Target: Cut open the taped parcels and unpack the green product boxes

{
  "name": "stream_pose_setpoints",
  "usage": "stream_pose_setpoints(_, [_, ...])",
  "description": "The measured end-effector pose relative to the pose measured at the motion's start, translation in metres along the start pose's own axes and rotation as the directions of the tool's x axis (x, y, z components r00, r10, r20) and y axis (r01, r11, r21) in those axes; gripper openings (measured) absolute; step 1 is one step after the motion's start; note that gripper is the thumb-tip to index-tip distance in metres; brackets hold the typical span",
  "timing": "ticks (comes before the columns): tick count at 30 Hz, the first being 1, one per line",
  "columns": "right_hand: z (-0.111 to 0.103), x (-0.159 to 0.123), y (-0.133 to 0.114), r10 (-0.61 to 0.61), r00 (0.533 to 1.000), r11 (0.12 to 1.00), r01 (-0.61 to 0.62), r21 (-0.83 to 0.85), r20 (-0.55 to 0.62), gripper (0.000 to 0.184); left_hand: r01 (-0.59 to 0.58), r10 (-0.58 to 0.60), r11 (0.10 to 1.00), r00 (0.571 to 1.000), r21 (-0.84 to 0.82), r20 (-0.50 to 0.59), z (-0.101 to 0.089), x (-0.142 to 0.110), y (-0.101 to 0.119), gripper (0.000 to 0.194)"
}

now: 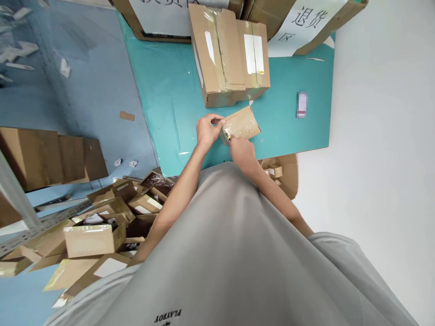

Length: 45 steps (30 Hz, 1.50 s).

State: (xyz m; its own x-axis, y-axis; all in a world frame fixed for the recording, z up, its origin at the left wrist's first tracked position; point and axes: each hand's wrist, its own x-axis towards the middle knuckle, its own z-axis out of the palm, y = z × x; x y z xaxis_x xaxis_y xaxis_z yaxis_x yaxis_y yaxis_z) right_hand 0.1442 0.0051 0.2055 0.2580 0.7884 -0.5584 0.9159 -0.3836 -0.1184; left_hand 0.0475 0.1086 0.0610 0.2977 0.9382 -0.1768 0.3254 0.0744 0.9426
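Note:
A small cardboard box with shiny clear tape across it lies tilted on the teal table, close to its front edge. My left hand pinches the box's left corner between thumb and fingers. At the taped end near me, my right hand is closed, its fingers curled against the box. A tiny yellow and dark bit shows at the right fingertips; most of it is hidden, so its kind cannot be made out.
Two taped cardboard boxes stand just behind the work. Larger cartons with paper signs line the back. A small pixelated packet lies at right on the teal table. Opened boxes are heaped on the floor at left.

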Motion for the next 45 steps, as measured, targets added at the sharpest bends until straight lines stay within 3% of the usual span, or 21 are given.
stream_pose_setpoints(6, [-0.002,-0.008,0.005,0.064,0.996,0.998,-0.065,0.012,0.055,0.032,0.027,-0.027,1.0,0.999,0.004,0.018,0.001,-0.007,0.005,0.023])
stream_pose_setpoints(14, [-0.01,-0.005,0.02,-0.089,0.992,0.994,0.095,-0.056,0.089,0.039,0.035,-0.035,0.999,0.999,0.009,-0.019,-0.001,-0.009,0.004,0.04])
stream_pose_setpoints(17, [-0.015,-0.014,0.046,-0.136,0.99,0.99,0.134,0.05,0.032,0.038,0.03,-0.03,0.999,0.999,0.016,-0.021,-0.003,-0.01,0.002,0.04])
stream_pose_setpoints(19, [-0.015,-0.011,0.073,-0.109,0.987,0.978,0.128,0.167,-0.118,0.043,0.028,-0.027,0.999,1.0,0.023,-0.013,-0.005,-0.011,0.003,0.04])
stream_pose_setpoints(22, [-0.008,0.013,0.118,0.039,0.94,0.924,0.096,0.371,-0.34,0.053,-0.006,0.008,0.996,1.0,0.092,-0.027,-0.002,-0.015,0.016,0.035])
stream_pose_setpoints(24, [0.001,0.034,0.143,0.094,0.941,0.851,0.094,0.516,-0.326,0.056,-0.072,0.077,0.984,0.997,0.161,-0.027,0.007,-0.019,0.031,0.031])
stream_pose_setpoints(27, [0.014,0.053,0.163,0.085,0.976,0.738,0.072,0.671,-0.198,0.059,-0.197,0.186,0.954,0.98,0.225,0.071,0.033,-0.023,0.057,0.03])
stream_pose_setpoints(30, [0.021,0.051,0.165,0.058,0.987,0.713,0.065,0.698,-0.151,0.054,-0.271,0.229,0.93,0.956,0.249,0.185,0.059,-0.024,0.07,0.031])
stream_pose_setpoints(33, [0.021,0.042,0.161,0.018,0.992,0.755,0.07,0.652,-0.127,0.049,-0.281,0.23,0.928,0.948,0.245,0.218,0.071,-0.022,0.067,0.032])
stream_pose_setpoints(39, [0.007,0.043,0.153,-0.067,0.983,0.852,0.146,0.503,-0.173,0.049,-0.255,0.206,0.938,0.955,0.235,0.214,0.072,-0.021,0.057,0.036])
stream_pose_setpoints(45, [-0.012,0.043,0.139,-0.047,0.997,0.955,0.063,0.291,-0.061,0.054,-0.269,0.217,0.929,0.953,0.255,0.213,0.074,-0.019,0.056,0.042])
